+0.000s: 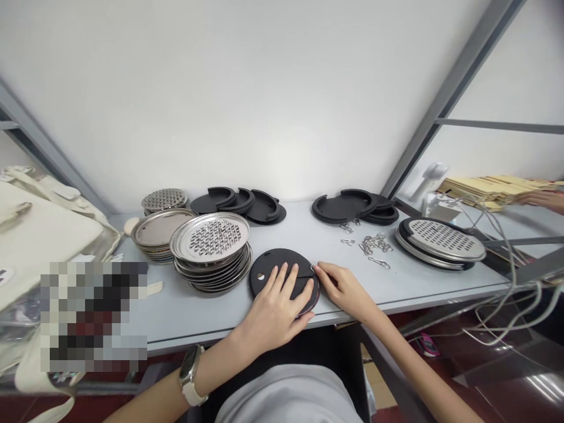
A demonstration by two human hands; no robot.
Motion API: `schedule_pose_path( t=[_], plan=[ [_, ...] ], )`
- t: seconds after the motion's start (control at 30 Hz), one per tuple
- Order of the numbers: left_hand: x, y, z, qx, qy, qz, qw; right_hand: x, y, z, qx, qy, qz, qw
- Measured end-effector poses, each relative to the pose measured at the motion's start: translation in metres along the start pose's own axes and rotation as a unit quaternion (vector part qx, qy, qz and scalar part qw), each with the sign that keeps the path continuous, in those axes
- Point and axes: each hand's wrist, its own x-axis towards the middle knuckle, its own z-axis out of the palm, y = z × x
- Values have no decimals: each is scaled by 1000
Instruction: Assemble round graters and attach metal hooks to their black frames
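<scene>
A round black plastic base (277, 258) lies on the bench in front of me, with a small hole and a slot in its face. My left hand (275, 302) rests flat on top of it, fingers spread. At the base's right edge, my right hand (343, 288) pinches a small metal wire clip (313, 268) between thumb and finger. More such wire clips (374, 242) lie loosely on the bench to the right. Left of the base stands a stack of round metal grater discs (215, 238), the top one showing raised teeth.
Behind the grater stack are a pile of metal discs (163, 226) and another grater disc (164, 200). Black plastic holders (259, 205) line the wall, with more black holders (346, 205) farther right. Assembled graters (445, 238) stand at right, near cables (513, 258). Another person's hand (544, 200) touches yellow sheets.
</scene>
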Motion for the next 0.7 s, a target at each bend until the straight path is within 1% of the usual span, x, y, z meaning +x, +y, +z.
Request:
schedule_pose_path(
  t=[0.4, 0.7],
  plan=[
    [0, 1, 2, 14, 21, -2, 1000, -2, -1, -1, 18, -4, 9, 1000],
    [0, 0, 2, 12, 15, -3, 1000, -4, 0, 0, 16, -14, 19, 1000]
  ],
)
